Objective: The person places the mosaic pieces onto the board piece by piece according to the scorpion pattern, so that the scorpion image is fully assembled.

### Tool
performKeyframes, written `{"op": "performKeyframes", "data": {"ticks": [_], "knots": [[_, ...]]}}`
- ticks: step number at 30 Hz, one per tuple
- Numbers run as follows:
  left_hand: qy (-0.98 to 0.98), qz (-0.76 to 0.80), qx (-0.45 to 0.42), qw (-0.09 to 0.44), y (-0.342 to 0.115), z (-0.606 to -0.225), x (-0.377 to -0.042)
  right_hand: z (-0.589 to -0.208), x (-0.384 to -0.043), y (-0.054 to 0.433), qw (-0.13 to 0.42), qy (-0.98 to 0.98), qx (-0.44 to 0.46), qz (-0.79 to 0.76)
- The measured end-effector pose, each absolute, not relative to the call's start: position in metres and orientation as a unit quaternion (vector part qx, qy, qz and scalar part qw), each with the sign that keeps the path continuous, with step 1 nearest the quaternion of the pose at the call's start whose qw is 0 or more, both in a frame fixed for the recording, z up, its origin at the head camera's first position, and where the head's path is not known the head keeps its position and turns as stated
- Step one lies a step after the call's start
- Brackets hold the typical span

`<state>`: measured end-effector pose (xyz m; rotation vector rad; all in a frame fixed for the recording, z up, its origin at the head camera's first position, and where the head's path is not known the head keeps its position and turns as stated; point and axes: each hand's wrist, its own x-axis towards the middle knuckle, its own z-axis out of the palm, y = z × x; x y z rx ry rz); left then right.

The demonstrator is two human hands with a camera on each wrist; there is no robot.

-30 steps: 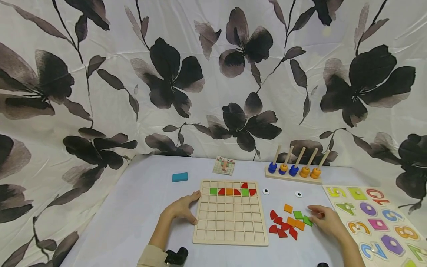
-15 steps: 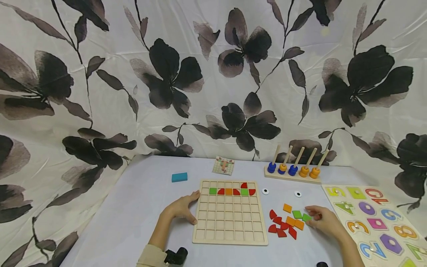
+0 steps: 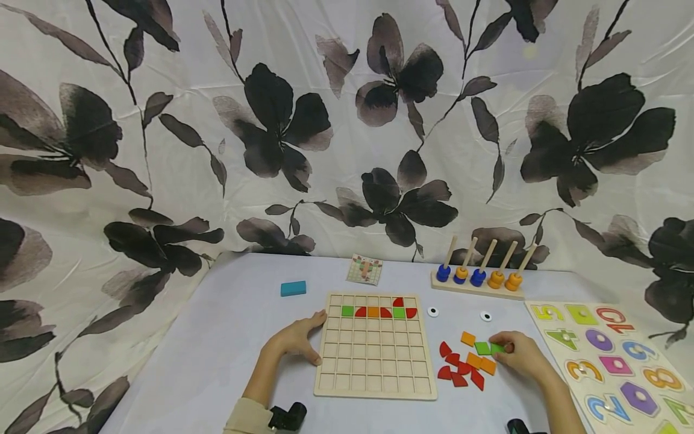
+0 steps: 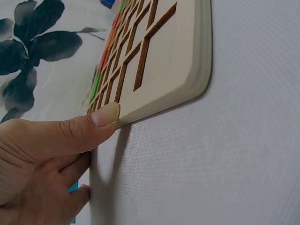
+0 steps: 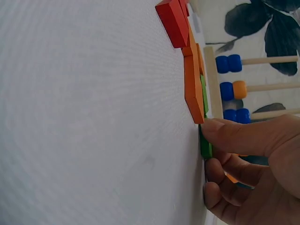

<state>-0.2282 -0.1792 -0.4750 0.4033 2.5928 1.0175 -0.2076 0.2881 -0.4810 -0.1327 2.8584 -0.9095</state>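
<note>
A wooden grid board (image 3: 374, 361) lies on the table, with green, orange and red pieces set in its upper rows. My left hand (image 3: 295, 339) rests against its left edge, thumb and fingers spread apart. In the left wrist view the thumb (image 4: 96, 119) touches the board's side near a corner. My right hand (image 3: 520, 352) pinches a green square tile (image 3: 496, 348) between thumb and fingertips, low at the tabletop. Beside it lies another green tile (image 3: 482, 348). Orange tiles (image 3: 473, 360) and several red pieces (image 3: 452, 358) are scattered to its left.
A peg stand (image 3: 477, 286) with blue and orange beads stands at the back right. A number puzzle board (image 3: 612, 361) lies at the right. Behind the grid board are a small pattern card (image 3: 364, 269) and a blue block (image 3: 293, 289). Two white discs (image 3: 432, 311) lie near the pieces.
My right hand has moved left and slightly away from me, bringing the green tile up close to the other green one. The left hand stays at the board's edge.
</note>
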Motion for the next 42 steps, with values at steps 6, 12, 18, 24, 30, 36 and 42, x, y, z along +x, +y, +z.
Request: {"op": "performKeyframes", "data": {"ticks": [6, 12, 18, 24, 30, 36, 42], "knots": [[0.907, 0.36, 0.145, 0.161, -0.18, -0.476, -0.228, -0.482, -0.208, 0.287, 0.059, 0.951, -0.044, -0.299], [0.908, 0.357, 0.144, 0.163, -0.18, -0.476, -0.23, -0.48, -0.212, 0.281, 0.036, 0.953, -0.043, -0.299], [0.911, 0.352, 0.141, 0.164, -0.18, -0.476, -0.23, -0.472, -0.223, 0.261, 0.035, 0.943, -0.046, -0.326], [0.91, 0.351, 0.146, 0.165, -0.178, -0.476, -0.231, -0.469, -0.229, 0.234, 0.07, 0.929, -0.077, -0.354], [0.909, 0.351, 0.15, 0.167, -0.178, -0.476, -0.232, -0.47, -0.222, 0.214, 0.117, 0.928, -0.093, -0.343], [0.91, 0.351, 0.15, 0.164, -0.18, -0.48, -0.234, -0.468, -0.217, 0.204, 0.116, 0.933, -0.085, -0.33], [0.908, 0.355, 0.147, 0.165, -0.181, -0.482, -0.234, -0.471, -0.219, 0.199, 0.128, 0.924, -0.062, -0.355]]}}
